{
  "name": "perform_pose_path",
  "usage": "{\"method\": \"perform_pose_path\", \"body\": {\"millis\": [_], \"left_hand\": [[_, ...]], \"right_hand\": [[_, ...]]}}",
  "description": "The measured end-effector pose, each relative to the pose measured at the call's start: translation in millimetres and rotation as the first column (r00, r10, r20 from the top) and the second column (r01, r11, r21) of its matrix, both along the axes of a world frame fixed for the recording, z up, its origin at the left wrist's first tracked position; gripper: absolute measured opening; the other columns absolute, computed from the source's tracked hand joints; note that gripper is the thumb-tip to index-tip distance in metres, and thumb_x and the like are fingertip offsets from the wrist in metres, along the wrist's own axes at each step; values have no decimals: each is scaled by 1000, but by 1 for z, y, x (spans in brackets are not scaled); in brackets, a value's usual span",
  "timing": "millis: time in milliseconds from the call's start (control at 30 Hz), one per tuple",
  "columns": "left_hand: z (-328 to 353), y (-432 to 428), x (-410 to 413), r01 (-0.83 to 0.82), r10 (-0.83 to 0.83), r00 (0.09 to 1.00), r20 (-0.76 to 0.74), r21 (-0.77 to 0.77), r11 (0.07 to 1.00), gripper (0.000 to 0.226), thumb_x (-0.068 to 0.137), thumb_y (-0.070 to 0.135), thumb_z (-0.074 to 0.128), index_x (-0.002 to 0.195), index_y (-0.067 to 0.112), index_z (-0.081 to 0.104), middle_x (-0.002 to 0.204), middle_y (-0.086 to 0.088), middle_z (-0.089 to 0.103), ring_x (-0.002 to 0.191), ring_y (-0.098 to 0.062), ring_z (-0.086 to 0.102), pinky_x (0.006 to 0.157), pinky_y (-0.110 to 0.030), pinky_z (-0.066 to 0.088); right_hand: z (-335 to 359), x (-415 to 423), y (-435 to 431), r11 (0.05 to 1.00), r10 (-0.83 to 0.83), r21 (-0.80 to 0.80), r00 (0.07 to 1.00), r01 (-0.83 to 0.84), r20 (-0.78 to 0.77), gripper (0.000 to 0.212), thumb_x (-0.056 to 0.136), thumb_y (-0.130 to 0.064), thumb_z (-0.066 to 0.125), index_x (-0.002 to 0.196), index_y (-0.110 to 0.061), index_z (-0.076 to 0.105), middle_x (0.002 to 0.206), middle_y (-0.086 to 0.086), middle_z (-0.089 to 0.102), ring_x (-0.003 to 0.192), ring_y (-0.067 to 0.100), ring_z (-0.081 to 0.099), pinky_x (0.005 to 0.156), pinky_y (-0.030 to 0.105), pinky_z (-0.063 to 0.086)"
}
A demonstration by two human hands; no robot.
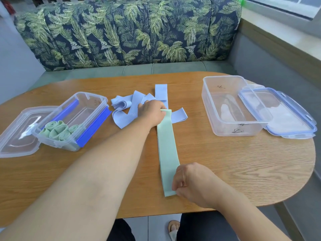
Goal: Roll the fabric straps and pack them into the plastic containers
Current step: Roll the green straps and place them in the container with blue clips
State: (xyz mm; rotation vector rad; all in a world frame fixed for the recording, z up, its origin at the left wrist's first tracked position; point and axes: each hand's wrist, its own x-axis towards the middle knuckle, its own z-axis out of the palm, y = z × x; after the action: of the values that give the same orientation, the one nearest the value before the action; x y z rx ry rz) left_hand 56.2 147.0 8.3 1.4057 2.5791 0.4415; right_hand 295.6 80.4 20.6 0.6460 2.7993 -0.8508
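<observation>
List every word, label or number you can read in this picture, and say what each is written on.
Nothing reads clearly.
Black handwritten marks on the right container: scribbles, unreadable.
Faint mark on the left container: too small to read.
Faint print on a blue strap: too blurred.

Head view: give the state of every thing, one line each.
Green strap, flat, unrolled, held at both ends.
Blue straps, loose heap, unrolled.
Left container, open, holds rolled green straps.
Right container, open, empty.
Left lid, off.
Right lid, off.
Left hand, grips strap's far end.
Right hand, pinches near end.
</observation>
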Motion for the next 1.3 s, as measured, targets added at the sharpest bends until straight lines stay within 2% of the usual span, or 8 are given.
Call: {"method": "perform_pose_path", "body": {"millis": [100,167,233,600,867,1067,1167,1300], "left_hand": [[10,5,3,0,-27,967,253,106,994,18,90,15,51,86,28,63,92,9,65,98,-19,57,92,-30,28],[22,8,5,-64,-129,807,577,302,951,17,91,8,55,88,22,63,87,4,62,88,-17,57,85,-24,40],[29,8,4,-138,-163,725,669,373,917,16,91,2,55,95,14,64,84,3,61,80,-11,54,69,-15,42],[-23,16,-12,-88,21,911,411,144,986,23,91,17,46,80,31,60,105,5,67,108,-22,56,100,-35,41],[-16,2,-9,142,-128,966,-224,48,989,43,97,17,47,137,30,45,139,2,42,131,-19,31,99,-34,21],[4,-46,21,299,-294,954,-61,267,916,27,92,24,57,118,24,62,127,5,55,124,-17,46,100,-34,26],[-2,-96,52,404,-423,902,89,179,897,37,79,48,64,110,30,62,124,11,55,123,-9,46,98,-28,23],[-20,-137,70,438,-438,899,1,17,899,43,83,54,63,120,33,54,145,14,39,135,-3,31,105,-28,13]], "right_hand": [[2,0,-1,1000,1,-4,1000,-1,17,17,86,-19,61,95,-26,74,92,-15,60,87,7,57,76,20,46],[2,-1,-1,1000,-1,0,999,1,32,17,86,-19,61,95,-26,74,96,-12,65,91,9,59,79,23,48],[3,-2,-1,1000,2,9,999,-2,38,18,87,-18,60,95,-26,74,99,-10,67,93,9,59,78,22,48],[9,-7,-4,996,39,79,996,-45,77,23,90,-15,53,100,-26,72,104,-8,67,98,14,60,82,25,49],[9,-8,-5,995,25,92,994,-35,102,25,88,-13,53,98,-27,72,102,-9,68,96,12,60,82,26,50],[3,-4,-10,989,3,151,998,-12,59,26,89,-14,53,99,-29,72,105,-10,67,98,13,60,77,23,44],[4,-1,-14,983,0,185,999,-6,34,23,92,-18,53,102,-27,71,107,-9,65,100,14,60,78,24,43],[5,4,-22,966,-3,259,1000,3,0,23,95,-20,50,104,-27,70,107,-7,62,99,18,59,71,25,37]]}}
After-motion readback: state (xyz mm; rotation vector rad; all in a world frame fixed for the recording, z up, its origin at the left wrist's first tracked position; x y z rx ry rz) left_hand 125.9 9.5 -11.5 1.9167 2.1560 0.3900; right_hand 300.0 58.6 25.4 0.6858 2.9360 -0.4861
